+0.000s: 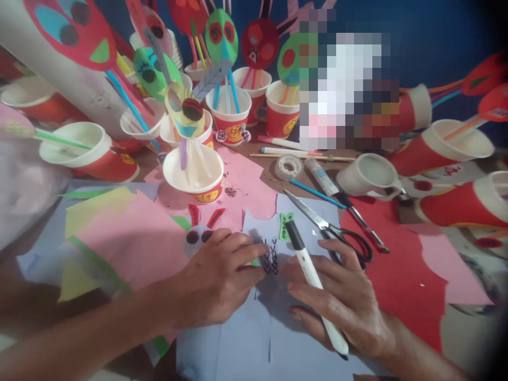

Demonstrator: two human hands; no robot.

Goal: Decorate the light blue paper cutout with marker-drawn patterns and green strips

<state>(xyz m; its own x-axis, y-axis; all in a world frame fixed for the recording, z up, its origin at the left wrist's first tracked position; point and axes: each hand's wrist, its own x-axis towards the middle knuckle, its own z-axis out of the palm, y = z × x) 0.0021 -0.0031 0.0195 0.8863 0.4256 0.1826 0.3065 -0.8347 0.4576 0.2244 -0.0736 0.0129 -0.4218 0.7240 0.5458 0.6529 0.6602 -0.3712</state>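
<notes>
A white marker with a black cap (pixel 313 278) slants across my right hand (pixel 341 296), held between its fingers, the cap pointing up and away. My left hand (pixel 228 278) is curled, fingertips together, at the edge of a small paper piece with black chevron marks (pixel 273 257); what lies under those fingers is hidden. The fingertips of the right hand come close to the piece's other side. Blue-grey paper (pixel 242 338) lies beneath both hands. Partly covered by the left hand is a paper face with red ears (pixel 194 236). A green dotted strip (pixel 285 226) lies beyond the marker.
Scissors (pixel 323 225) lie just past my right hand, beside red paper (pixel 405 275). Behind are a tape roll (pixel 289 168), a glue stick (pixel 321 177) and a white mug (pixel 369 175). Several red paper cups (pixel 193 172) with paper faces surround the area. Pink paper (pixel 130 233) lies left.
</notes>
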